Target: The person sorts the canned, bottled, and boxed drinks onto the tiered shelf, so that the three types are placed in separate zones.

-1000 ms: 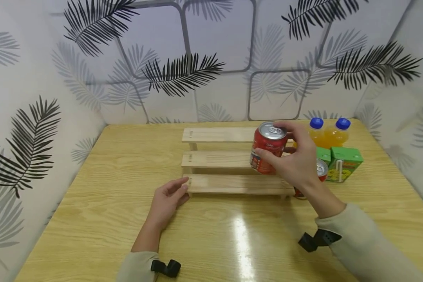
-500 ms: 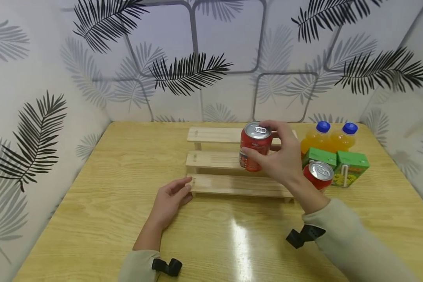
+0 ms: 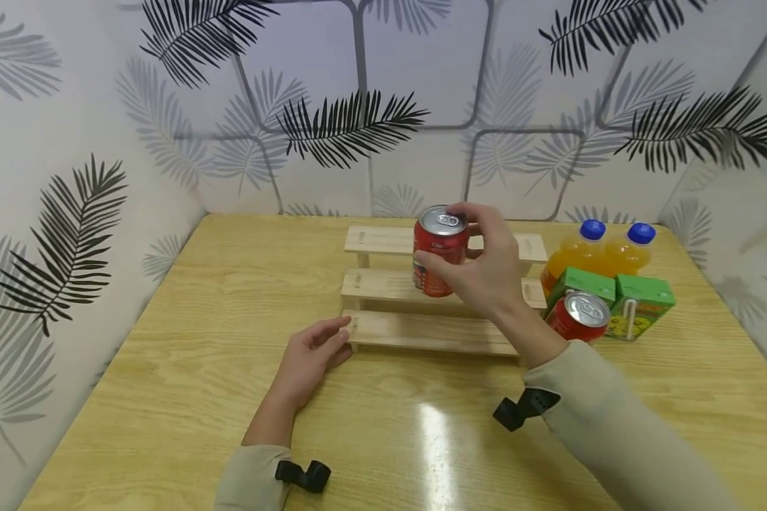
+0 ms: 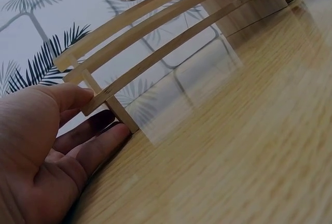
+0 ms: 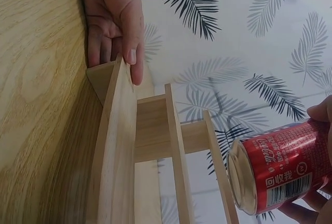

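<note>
At the left end of the wooden rack point(image 3: 415, 332), left hand point(image 3: 309, 360) grips the front board; if that hold slackens, a bump on the upper boards could skid or tip the rack. Mid-rack, red can point(image 3: 441, 248) is in the air above it, can't tell over which tier, pinched between thumb and fingers of the right hand point(image 3: 486, 266); early release or an off-centre base on narrow boards could topple it. Further right, sleeve point(image 3: 604, 408) runs near the second can point(image 3: 578, 317); an outward sweep could knock that into the green cartons point(image 3: 642, 301).
</note>
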The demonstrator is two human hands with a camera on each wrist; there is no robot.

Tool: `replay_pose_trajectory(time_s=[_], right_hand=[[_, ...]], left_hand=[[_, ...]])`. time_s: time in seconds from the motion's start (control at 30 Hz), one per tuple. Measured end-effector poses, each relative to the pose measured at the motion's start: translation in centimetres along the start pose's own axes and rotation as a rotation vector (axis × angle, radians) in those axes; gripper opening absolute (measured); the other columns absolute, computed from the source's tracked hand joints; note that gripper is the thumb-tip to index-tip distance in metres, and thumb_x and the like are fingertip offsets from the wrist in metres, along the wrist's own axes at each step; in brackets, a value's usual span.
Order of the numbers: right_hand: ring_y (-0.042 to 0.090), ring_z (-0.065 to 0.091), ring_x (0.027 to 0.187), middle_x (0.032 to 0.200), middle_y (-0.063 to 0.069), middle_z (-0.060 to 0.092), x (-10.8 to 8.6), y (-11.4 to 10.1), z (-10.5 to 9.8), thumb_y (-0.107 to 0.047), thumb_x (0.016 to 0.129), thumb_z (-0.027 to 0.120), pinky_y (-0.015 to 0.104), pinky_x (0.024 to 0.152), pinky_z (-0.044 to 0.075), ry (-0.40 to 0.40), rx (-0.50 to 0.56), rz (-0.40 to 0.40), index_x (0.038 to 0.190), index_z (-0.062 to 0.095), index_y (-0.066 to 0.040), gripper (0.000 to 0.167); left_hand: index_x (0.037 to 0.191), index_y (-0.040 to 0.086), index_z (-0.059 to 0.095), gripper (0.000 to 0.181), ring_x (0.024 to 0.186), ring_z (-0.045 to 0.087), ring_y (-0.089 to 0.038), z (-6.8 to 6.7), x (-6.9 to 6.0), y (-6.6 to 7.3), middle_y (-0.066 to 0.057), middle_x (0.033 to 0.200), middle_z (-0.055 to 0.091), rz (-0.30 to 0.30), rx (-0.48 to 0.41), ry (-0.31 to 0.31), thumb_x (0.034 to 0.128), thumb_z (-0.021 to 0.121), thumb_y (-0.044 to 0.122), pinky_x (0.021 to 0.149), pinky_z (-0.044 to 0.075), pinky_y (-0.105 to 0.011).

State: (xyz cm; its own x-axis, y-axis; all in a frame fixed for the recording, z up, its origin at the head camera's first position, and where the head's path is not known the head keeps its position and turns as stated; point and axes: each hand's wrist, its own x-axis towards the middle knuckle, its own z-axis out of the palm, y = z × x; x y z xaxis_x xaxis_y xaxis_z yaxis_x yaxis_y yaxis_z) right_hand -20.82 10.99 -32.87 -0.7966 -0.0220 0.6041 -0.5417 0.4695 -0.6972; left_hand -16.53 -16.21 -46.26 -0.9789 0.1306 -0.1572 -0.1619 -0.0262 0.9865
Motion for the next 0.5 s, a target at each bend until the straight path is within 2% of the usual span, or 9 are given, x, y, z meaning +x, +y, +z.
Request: replay_pose_trajectory(time_s=[0.5], right_hand=[[0.019, 0.058, 0.101, 0.121, 0.009, 0.059, 1.5, -0.2, 1.9, -0.022, 0.074, 0.09, 0.033, 0.072, 0.064, -0.011, 0.041, 0.02, 0.126, 0.059, -0.008, 0.063]], left_hand=[[0.136, 0.006, 0.06, 0.036, 0.112, 0.066, -0.017, 0.0, 0.1, 0.0, -0.015, 0.139, 0.057, -0.002, -0.016, -0.007, 0.1009, 0.06, 0.012, 0.094, 0.059, -0.027]])
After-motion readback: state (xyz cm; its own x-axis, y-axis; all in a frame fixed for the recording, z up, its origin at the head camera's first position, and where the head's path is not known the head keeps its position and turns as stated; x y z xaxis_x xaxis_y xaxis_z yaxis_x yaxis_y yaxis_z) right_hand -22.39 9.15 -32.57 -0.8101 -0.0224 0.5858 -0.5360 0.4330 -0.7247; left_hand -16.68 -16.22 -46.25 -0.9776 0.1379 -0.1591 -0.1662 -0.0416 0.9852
